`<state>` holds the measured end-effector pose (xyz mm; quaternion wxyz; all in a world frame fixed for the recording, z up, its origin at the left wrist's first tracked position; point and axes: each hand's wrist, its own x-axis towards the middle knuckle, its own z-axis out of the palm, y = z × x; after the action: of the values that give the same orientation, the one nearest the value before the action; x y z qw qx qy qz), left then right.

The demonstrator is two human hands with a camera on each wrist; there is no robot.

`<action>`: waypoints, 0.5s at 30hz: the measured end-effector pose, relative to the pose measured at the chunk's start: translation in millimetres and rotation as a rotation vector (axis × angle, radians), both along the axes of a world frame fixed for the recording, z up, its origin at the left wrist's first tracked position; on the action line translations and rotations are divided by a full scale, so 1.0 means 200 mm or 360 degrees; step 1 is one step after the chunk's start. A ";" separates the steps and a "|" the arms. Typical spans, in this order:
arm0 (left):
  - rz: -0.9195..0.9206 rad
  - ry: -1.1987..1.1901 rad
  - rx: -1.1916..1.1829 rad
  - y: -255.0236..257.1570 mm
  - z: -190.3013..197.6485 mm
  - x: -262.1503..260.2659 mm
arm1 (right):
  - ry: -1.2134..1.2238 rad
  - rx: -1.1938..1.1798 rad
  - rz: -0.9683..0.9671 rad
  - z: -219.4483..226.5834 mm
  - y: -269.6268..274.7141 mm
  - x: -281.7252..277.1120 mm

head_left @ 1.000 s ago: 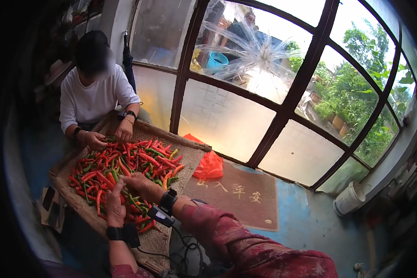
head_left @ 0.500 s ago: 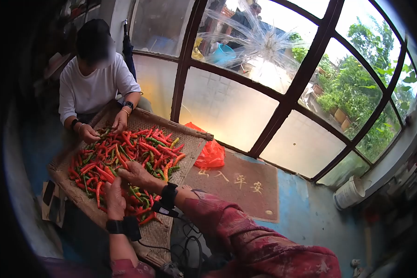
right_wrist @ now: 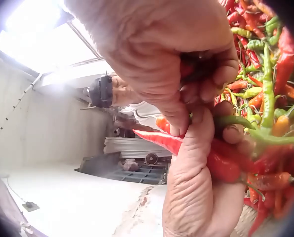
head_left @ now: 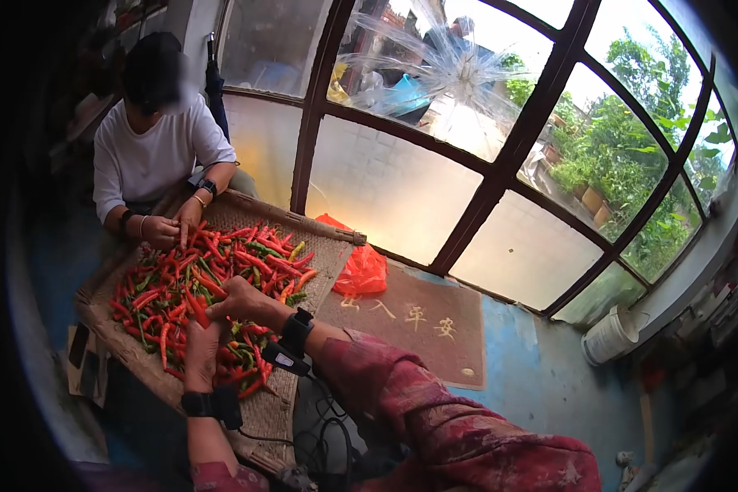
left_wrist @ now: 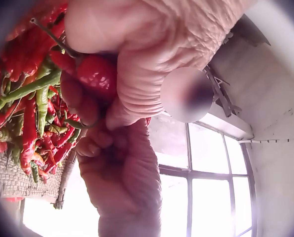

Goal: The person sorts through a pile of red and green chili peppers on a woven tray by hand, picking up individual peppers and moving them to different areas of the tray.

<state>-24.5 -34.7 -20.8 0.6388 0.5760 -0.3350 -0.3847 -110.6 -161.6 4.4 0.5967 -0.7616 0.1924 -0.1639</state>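
Observation:
My left hand holds red chili peppers in its curled fingers, above the near part of a heap of chilies. My right hand meets it at the fingertips. Its thumb and fingers pinch at a red chili that sticks up between both hands; in the right wrist view an orange-red chili tip shows beside the thumb. The fingers partly hide what lies inside the right palm. Beneath, the woven tray bears the heap of red, green and orange chilies.
Across the tray sits a person in a white top, hands over the chilies. A red plastic bag lies beside the tray, on a brown doormat. A white bucket stands right, near the glazed door frame.
My hands have stayed together over the heap, and a red chili now stands up between them. The other person's hands have drawn closer together. The head view has shifted slightly.

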 end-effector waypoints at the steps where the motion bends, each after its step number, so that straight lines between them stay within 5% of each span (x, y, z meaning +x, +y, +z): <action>1: 0.0044 -0.0015 0.0013 0.00 0.00 -0.01 | 0.0054 0.0022 -0.0016 -0.01 0.00 0.01; 6: 0.0171 -0.0147 0.0115 0.01 0.03 -0.05 | -0.0150 0.0134 -0.0024 -0.02 0.04 0.00; 9: 0.0358 0.0075 -0.0221 -0.03 -0.04 -0.02 | -0.0350 0.0062 -0.0135 -0.09 0.00 0.09; 11: 0.0428 0.0044 0.0200 -0.01 -0.06 0.03 | -0.0468 0.0059 -0.0164 -0.11 0.00 0.07; 14: 0.0367 0.0377 -0.0089 0.00 -0.02 0.02 | -0.0121 0.0137 -0.0245 -0.12 -0.03 0.10; 15: 0.0348 0.0463 -0.0103 0.01 0.01 0.01 | -0.0099 -0.0282 -0.0349 -0.17 -0.06 0.13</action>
<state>-22.5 -32.8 -19.6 0.7367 0.5264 -0.1867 -0.3812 -83.9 -172.6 -29.9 0.5112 -0.7803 0.2407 -0.2681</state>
